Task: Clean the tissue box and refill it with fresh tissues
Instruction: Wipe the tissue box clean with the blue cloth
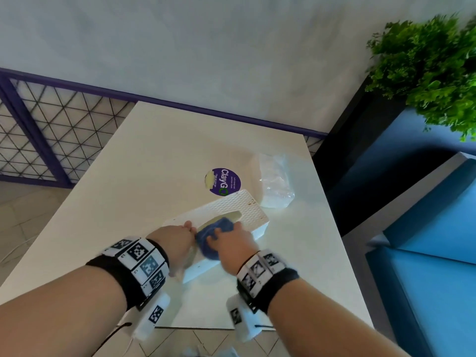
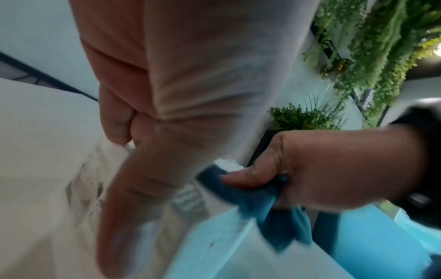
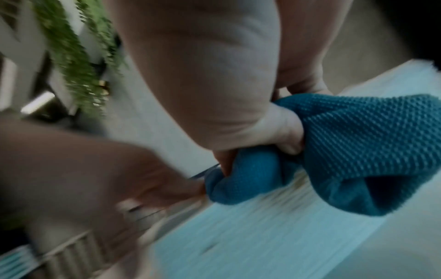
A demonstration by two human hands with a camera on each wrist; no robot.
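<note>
White and smooth, the bench (image 1: 108, 191) stands against a pale wall with purple trim and a wire-mesh panel, a leafy plant (image 1: 427, 70) off to the right above blue seating. On it, near the front edge, lies the tissue box (image 1: 247, 211), a long white plastic shell with a woven-look embossed top and an oval slot.

The left hand (image 1: 177, 240) rests on the near end of the box, fingers curled over its edge, bracing it. The right hand (image 1: 233, 244) is bunched around a blue cloth (image 1: 210, 237), thumb and fingers pinching it, and presses it onto the top beside the slot.

The box looks light, rigid and hollow (likely to skate on this slick surface if left unbraced), so a hold across the short end or along the long sides should suit it best; the thin rim of the slot is probably the weakest place to pull. The cloth is soft, knobbly microfibre that crumples readily and should catch in the embossing.

Beyond the box sits a tissue pack (image 1: 275, 186) in crinkly clear film, soft and squashable, beside a round purple sticker (image 1: 222, 181).
</note>
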